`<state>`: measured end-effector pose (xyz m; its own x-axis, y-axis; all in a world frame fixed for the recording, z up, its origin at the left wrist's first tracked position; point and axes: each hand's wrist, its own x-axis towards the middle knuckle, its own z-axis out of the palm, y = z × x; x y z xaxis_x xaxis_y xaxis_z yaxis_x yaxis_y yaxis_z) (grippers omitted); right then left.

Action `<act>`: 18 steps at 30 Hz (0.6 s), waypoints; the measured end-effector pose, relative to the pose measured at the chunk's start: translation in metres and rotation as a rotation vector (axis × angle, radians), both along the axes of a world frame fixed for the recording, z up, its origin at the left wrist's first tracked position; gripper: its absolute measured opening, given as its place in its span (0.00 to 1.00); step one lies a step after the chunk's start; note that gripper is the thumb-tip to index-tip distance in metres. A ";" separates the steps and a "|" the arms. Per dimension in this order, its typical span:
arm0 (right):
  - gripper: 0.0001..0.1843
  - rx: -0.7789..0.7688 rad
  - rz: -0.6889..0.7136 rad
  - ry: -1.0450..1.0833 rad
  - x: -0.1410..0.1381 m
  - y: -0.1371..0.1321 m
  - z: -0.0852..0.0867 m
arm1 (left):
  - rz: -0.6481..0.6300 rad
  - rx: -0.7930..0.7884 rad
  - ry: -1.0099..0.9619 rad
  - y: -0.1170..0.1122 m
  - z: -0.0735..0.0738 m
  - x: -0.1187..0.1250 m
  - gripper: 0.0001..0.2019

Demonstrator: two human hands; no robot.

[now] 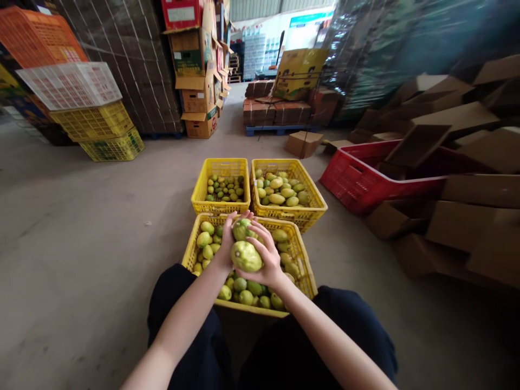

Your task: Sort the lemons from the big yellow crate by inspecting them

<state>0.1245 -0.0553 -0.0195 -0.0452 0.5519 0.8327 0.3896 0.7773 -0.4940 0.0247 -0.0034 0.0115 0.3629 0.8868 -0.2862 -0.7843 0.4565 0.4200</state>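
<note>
Indoors, concrete warehouse floor (pixel 81 227), yellow crates (pixel 247 311), both hands (pixel 247 246) gripping fruit (pixel 246 256).

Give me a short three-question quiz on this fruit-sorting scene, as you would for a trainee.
1. True or false: both hands are on green-yellow fruit above the nearest yellow crate.
2. How many yellow crates on the floor in front of the person hold fruit?
3. Which far crate holds the smaller fruit: A, the left far crate, or B, the right far crate?

Key:
1. True
2. Three
3. A
</note>
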 end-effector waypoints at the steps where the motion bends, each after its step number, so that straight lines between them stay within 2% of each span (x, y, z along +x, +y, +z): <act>1: 0.37 -0.031 0.019 0.018 0.001 -0.001 0.002 | 0.019 -0.009 -0.005 0.001 0.001 -0.001 0.14; 4: 0.37 -0.152 0.026 0.128 0.003 -0.004 0.006 | 0.032 -0.087 -0.022 0.004 0.002 -0.004 0.14; 7: 0.36 -0.274 -0.041 0.299 0.003 -0.003 0.007 | 0.042 -0.159 -0.026 0.010 0.002 -0.002 0.12; 13: 0.28 -0.530 -0.137 0.656 0.001 0.007 0.007 | 0.044 -0.194 0.000 0.011 0.004 0.000 0.11; 18: 0.22 -0.643 -0.147 0.934 0.006 0.019 0.007 | -0.009 -0.213 0.004 0.010 0.007 0.001 0.11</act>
